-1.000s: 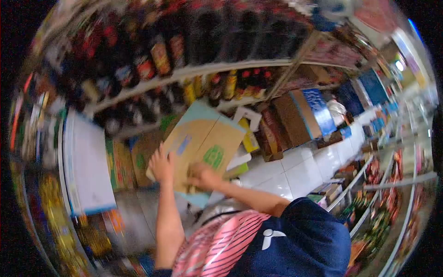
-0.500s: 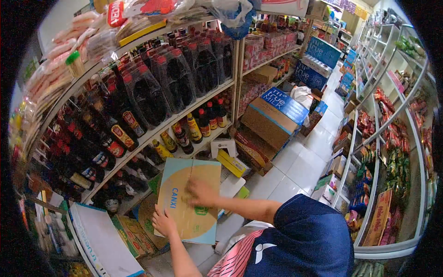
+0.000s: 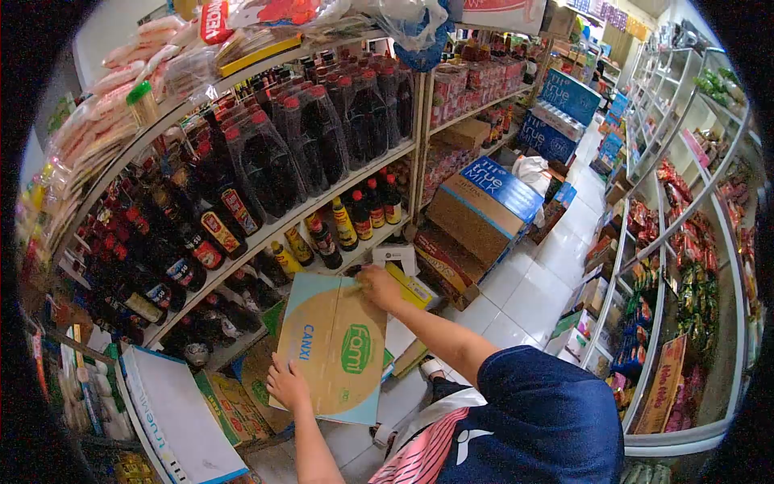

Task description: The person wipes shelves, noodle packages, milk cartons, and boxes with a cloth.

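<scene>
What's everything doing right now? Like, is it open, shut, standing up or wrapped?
Fami box: lying with its printed face up
Left hand: fingers spread on the box
Right hand: fingers bent at the box's far edge
Big dark bottles: upright, in clear wrap
Red-capped bottles: upright, caps on
Green-capped jar: cap on
Blue-and-brown milk box: stacked on another box

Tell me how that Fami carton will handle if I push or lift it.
The Fami carton looks fairly stiff: its printed face stays flat under the left hand. With that flat face and straight edges, it would probably slide rather than roll. The crease across it may be where it would give, but its weight is unclear, since no contents show.
</scene>
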The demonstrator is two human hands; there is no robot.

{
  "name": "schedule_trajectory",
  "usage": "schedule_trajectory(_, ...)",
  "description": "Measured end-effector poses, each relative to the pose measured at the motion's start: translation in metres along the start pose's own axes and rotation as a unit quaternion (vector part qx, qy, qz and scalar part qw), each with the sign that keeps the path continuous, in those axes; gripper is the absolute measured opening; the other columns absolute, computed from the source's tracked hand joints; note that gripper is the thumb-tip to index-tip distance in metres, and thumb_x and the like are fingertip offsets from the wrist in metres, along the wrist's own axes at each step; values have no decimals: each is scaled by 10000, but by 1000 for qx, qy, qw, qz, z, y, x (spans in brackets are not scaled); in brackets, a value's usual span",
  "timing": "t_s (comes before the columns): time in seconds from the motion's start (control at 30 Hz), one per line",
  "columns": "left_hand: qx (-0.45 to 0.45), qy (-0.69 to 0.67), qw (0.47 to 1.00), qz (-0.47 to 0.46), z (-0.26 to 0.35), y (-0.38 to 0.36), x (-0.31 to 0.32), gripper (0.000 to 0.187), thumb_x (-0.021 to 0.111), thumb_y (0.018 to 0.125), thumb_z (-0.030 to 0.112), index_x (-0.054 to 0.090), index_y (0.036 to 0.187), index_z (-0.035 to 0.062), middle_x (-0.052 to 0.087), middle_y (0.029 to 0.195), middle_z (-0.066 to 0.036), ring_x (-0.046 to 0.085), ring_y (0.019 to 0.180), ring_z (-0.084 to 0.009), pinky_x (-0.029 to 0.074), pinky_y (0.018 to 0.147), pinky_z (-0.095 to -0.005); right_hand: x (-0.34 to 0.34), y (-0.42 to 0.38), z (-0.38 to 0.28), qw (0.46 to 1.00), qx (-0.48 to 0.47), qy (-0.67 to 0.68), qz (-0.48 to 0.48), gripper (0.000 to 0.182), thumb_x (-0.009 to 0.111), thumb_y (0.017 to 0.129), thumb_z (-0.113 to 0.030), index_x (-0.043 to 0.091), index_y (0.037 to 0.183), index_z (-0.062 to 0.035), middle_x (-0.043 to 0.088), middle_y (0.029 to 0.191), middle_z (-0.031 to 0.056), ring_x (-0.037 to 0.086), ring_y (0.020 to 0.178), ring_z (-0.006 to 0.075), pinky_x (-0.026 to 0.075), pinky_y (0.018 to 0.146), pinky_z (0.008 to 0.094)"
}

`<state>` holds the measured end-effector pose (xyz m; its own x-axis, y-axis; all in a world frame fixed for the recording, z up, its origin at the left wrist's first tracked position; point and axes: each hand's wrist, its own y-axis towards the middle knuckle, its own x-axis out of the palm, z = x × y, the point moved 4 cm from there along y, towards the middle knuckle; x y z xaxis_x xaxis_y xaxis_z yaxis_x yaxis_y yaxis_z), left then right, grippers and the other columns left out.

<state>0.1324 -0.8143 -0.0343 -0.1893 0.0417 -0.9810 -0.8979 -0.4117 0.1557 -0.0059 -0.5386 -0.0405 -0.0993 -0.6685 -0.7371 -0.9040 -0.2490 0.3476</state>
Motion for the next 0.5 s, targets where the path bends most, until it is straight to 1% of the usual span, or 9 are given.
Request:
schedule_trajectory(0.07, 0, -5, 1000, -9, 1, 0, -4, 453, 426, 862, 313, 362, 1268, 122, 496, 1089, -113, 461, 986, -271, 327, 854, -390, 1, 5, 17, 993, 91, 22, 68, 340, 592, 639, -125, 568, 963, -23, 512, 1099, 148, 441, 1059, 324, 363, 891, 424)
schedule_trajectory(0.1, 4, -5, 1000, -8, 0, 0, -3, 453, 426, 862, 313, 362, 1268, 122, 496, 1089, -113, 461, 986, -271, 327, 854, -390, 3, 1, 13, 993, 93, 21, 71, 340, 592, 639, -125, 568, 963, -23, 512, 1099, 148, 441, 1059, 324, 363, 891, 424)
schedule_trajectory(0.17, 6, 2, 1000, 6, -2, 0, 1, 458, 427, 859, 322, 363, 1266, 123, 502, 1064, -116, 465, 970, -271, 333, 844, -391, 12, -18, -19, 999, 21, -16, 31, 350, 630, 621, -149, 580, 945, -28, 518, 1078, 140, 443, 1050, 323, 361, 891, 422)
schedule_trajectory(0.23, 9, -4, 1000, 8, 1, 1, -3, 456, 423, 861, 323, 363, 1265, 119, 504, 1052, -117, 466, 962, -272, 337, 837, -392, 27, -53, -60, 998, -55, 36, 12, 316, 634, 620, -152, 578, 908, -35, 526, 1032, 137, 453, 1021, 327, 363, 881, 420)
schedule_trajectory(0.3, 12, -3, 1000, 2, 0, -5, -6, 455, 418, 862, 323, 362, 1264, 116, 507, 1041, -118, 468, 954, -274, 342, 831, -392, 56, -99, -102, 984, -127, 121, -14, 320, 634, 605, -145, 559, 898, -38, 529, 999, 135, 458, 1003, 327, 364, 878, 420)
schedule_trajectory(0.37, 10, 1, 1000, -5, 1, -4, -9, 450, 403, 870, 327, 363, 1261, 109, 507, 1054, -119, 471, 959, -272, 347, 825, -392, 72, -142, -150, 961, -152, 83, -214, 313, 627, 594, -133, 538, 877, -32, 522, 1013, 142, 458, 999, 330, 366, 877, 423)
schedule_trajectory(0.43, 17, 0, 1000, 6, -1, -3, -7, 447, 398, 872, 329, 364, 1259, 109, 507, 1063, -118, 474, 962, -270, 349, 825, -391, 83, -188, -180, 957, -207, 134, -154, 345, 646, 598, -166, 538, 899, -37, 499, 1048, 144, 433, 1034, 344, 359, 894, 417)
schedule_trajectory(0.47, 21, -1, 1000, 16, -2, -4, -5, 443, 393, 875, 331, 365, 1258, 109, 506, 1072, -117, 477, 966, -267, 351, 825, -390, 77, -197, -186, 956, -208, 134, -155, 345, 646, 598, -166, 538, 899, -37, 499, 1048, 144, 433, 1034, 344, 359, 894, 417)
schedule_trajectory(0.5, 19, -1, 1000, 17, -3, -4, -4, 443, 393, 875, 331, 365, 1258, 109, 506, 1072, -117, 477, 966, -267, 351, 825, -390, 69, -207, -195, 938, -269, 135, -174, 327, 629, 609, -153, 524, 895, -32, 495, 1041, 144, 433, 1033, 344, 365, 890, 412)
